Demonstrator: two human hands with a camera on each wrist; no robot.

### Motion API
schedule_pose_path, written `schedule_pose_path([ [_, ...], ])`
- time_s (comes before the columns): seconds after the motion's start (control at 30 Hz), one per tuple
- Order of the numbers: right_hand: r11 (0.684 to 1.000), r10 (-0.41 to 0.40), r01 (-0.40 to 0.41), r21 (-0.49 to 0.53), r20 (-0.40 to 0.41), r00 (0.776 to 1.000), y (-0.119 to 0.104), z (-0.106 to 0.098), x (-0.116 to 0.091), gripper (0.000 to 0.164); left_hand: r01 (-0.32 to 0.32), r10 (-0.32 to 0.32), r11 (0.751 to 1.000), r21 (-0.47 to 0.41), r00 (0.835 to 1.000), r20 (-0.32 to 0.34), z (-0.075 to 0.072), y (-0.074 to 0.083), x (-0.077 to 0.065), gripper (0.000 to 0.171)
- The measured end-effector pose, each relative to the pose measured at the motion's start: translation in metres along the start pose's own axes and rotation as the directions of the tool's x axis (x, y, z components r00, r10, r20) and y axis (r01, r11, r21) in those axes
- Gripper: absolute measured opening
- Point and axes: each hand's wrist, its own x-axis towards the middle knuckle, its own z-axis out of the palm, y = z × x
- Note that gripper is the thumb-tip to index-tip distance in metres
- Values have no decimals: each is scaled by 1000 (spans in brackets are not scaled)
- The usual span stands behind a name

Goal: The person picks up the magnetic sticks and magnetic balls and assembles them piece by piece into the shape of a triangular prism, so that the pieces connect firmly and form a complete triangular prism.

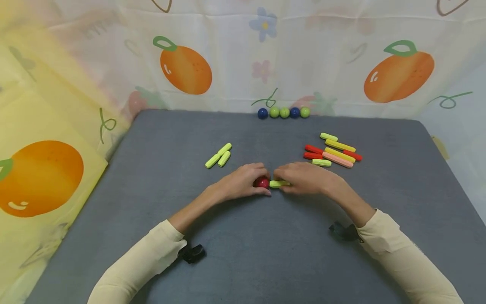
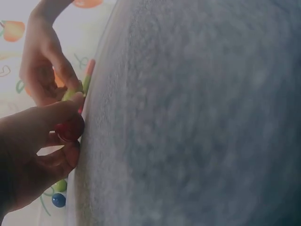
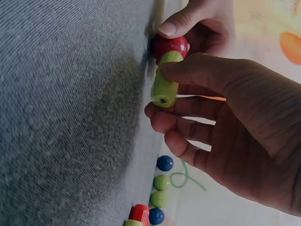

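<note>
My left hand [image 1: 244, 181] grips a glossy red ball [image 1: 262, 183] between thumb and fingers, low over the grey table in the middle of the head view. Just to its right, my right hand [image 1: 308, 178] pinches a short yellow-green ribbed stick [image 1: 278, 184]. In the right wrist view a small hole shows in the near end of the stick [image 3: 165, 87], and its far end meets the red ball [image 3: 169, 47]. The left wrist view shows both hands close together, fingers partly covering the ball [image 2: 70, 127].
Three yellow-green sticks [image 1: 224, 158] lie left of the hands. To the right is a loose group of red, yellow, pink and yellow-green sticks [image 1: 339, 154]. Blue and green balls [image 1: 284, 112] line the table's back edge, against a fruit-patterned cloth [image 1: 228, 25].
</note>
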Motion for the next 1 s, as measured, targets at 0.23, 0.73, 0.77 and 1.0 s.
schedule_pose_path([
  [0.23,1000,6,-7,23,15,1000,-1,4,2,12,-4,4,1000,-15,1000,6,3,-2,-1,38],
  [0.73,996,10,-15,83,63,998,-3,9,11,13,-11,10,999,-34,1000,-20,9,-9,-7,17],
  [0.77,996,10,-16,84,68,998,-3,8,11,13,-13,12,999,-36,1000,-27,11,-10,-7,17],
  [1.0,996,5,-15,92,100,995,-1,7,11,17,26,-32,993,-116,998,-53,19,-16,-7,18],
])
